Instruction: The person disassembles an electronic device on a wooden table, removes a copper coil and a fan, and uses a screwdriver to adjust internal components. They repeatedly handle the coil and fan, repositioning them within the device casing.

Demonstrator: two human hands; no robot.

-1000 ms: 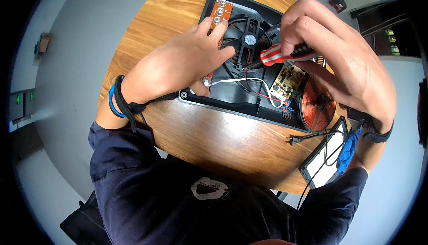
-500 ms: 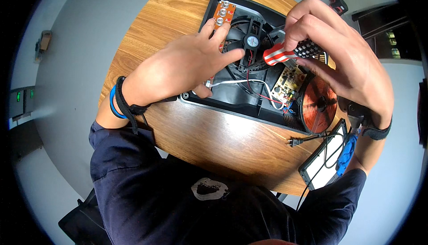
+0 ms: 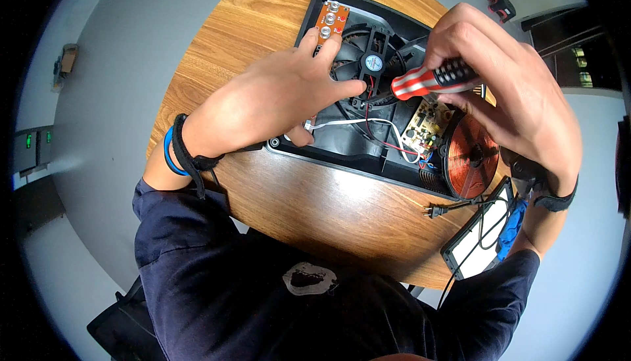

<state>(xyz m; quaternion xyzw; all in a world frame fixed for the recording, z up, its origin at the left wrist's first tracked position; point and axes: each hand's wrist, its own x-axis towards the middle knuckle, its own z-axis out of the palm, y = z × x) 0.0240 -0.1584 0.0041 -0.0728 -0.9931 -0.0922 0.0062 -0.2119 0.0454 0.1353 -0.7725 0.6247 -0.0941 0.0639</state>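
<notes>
My right hand (image 3: 506, 78) grips a screwdriver (image 3: 414, 83) with a red, white and black handle. Its shaft slants down-left toward the lower edge of the black cooling fan (image 3: 374, 63), and the handle is blurred. Spread flat, my left hand (image 3: 282, 88) rests over the left side of the black housing (image 3: 342, 147), one fingertip close to the screwdriver's tip. Two of its fingers touch an orange circuit board (image 3: 330, 19). Inside the housing, a second circuit board (image 3: 427, 126) lies beside a round copper coil (image 3: 472, 154), with white and red wires running across.
The housing sits on a wooden table (image 3: 296, 190). A power cord's plug (image 3: 434, 210) lies near its front right corner. A flat panel with a white face (image 3: 476, 246) and a blue cloth (image 3: 511, 229) are at the table's right edge.
The screwdriver handle has turned in my right hand, its stripes now smeared. My right hand has tilted and shifted slightly. My left hand stays nearly in place.
</notes>
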